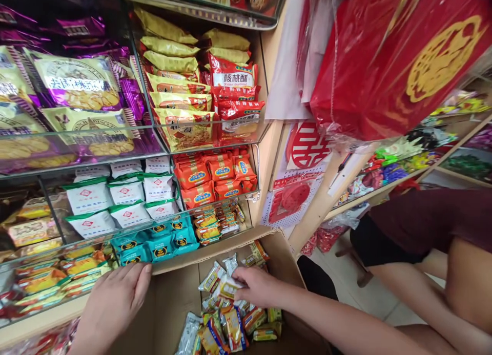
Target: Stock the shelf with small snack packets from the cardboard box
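A cardboard box stands open against the shelf front. Small wrapped snack packets, some silvery, some yellow and orange, lie loose at its bottom. My right hand reaches into the box from the right, with thumb and fingers closed on a small white-and-yellow snack packet over the pile. On the left, my left hand is closed at the left end of the box's back rim, right by the shelf edge. Its fingertips are partly hidden.
Behind the box rise shelves with clear front panels, holding red packets, white-and-green packets and teal packets. Red bags in plastic hang at upper right. A person in a dark shirt sits close on the right.
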`<state>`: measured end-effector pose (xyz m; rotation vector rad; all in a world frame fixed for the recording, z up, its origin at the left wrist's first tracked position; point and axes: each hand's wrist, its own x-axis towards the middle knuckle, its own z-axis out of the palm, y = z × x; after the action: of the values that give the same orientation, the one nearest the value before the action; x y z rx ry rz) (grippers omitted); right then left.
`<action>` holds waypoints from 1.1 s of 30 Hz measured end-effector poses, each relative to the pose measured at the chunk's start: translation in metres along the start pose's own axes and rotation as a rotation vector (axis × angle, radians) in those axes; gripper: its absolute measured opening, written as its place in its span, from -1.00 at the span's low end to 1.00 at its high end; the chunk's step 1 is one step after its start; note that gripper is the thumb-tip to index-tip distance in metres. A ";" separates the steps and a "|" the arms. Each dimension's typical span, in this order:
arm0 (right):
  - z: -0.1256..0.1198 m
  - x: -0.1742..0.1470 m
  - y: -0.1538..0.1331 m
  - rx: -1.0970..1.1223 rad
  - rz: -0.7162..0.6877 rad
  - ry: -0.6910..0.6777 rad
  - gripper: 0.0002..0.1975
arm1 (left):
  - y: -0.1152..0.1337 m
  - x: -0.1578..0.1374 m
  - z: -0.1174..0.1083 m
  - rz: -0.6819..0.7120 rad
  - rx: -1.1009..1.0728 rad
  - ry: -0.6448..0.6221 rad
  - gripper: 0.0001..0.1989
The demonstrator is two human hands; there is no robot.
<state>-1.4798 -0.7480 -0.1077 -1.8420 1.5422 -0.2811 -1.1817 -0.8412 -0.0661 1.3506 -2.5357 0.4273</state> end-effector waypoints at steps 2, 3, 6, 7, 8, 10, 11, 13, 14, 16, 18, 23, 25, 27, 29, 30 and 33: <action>-0.011 -0.009 -0.003 0.185 -0.034 -0.045 -0.74 | 0.001 0.003 -0.004 0.000 0.028 -0.026 -0.69; -0.016 -0.012 -0.003 0.315 -0.050 -0.063 -0.75 | 0.001 0.004 -0.005 -0.006 0.037 -0.032 -0.69; -0.027 -0.020 -0.007 0.685 -0.053 -0.051 -0.76 | 0.005 0.006 -0.013 0.007 -0.040 0.050 -0.75; -0.028 -0.023 -0.010 0.744 -0.047 -0.028 -0.77 | 0.011 0.005 -0.017 0.030 -0.107 0.106 -0.79; -0.027 -0.026 -0.013 0.746 -0.049 -0.001 -0.76 | 0.020 0.003 -0.020 0.059 -0.192 0.151 -0.81; -0.020 -0.033 -0.022 0.672 -0.087 0.042 -0.73 | 0.047 -0.004 -0.028 0.106 -0.403 0.145 -0.75; -0.016 -0.036 -0.027 0.621 -0.131 0.048 -0.72 | 0.063 -0.009 -0.031 0.106 -0.527 0.065 -0.70; -0.007 -0.039 -0.034 0.520 -0.244 0.037 -0.71 | 0.096 -0.018 -0.033 0.066 -0.804 -0.208 -0.53; -0.003 -0.039 -0.034 0.483 -0.293 0.014 -0.72 | 0.108 -0.022 -0.032 0.035 -0.919 -0.336 -0.53; 0.000 -0.033 -0.028 0.411 -0.277 -0.028 -0.67 | 0.122 -0.027 -0.025 -0.106 -1.075 -0.500 -0.57; 0.001 -0.021 -0.013 0.319 -0.129 -0.028 -0.63 | 0.121 -0.029 -0.016 -0.352 -1.181 -0.499 -0.61; 0.020 0.011 0.028 0.086 0.140 0.016 -0.74 | 0.092 -0.037 0.006 -0.973 -1.429 -0.296 -0.51; 0.038 0.020 0.029 0.022 0.153 -0.021 -0.79 | 0.086 -0.043 0.011 -1.068 -1.463 -0.272 -0.54; 0.057 0.028 0.023 -0.020 0.179 -0.038 -0.81 | 0.085 -0.049 0.015 -1.158 -1.526 -0.246 -0.60; 0.073 0.036 0.017 -0.050 0.234 -0.024 -0.80 | 0.087 -0.055 0.020 -1.243 -1.598 -0.220 -0.69; 0.079 0.040 0.014 -0.057 0.261 -0.010 -0.77 | 0.089 -0.058 0.022 -1.284 -1.631 -0.207 -0.74; 0.090 0.047 0.014 -0.032 0.299 0.023 -0.65 | 0.092 -0.064 0.028 -1.379 -1.729 -0.179 -0.83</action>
<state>-1.4262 -0.7587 -0.1949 -1.6077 1.8192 -0.1383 -1.2255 -0.7542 -0.1272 1.5631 -0.6078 -1.6210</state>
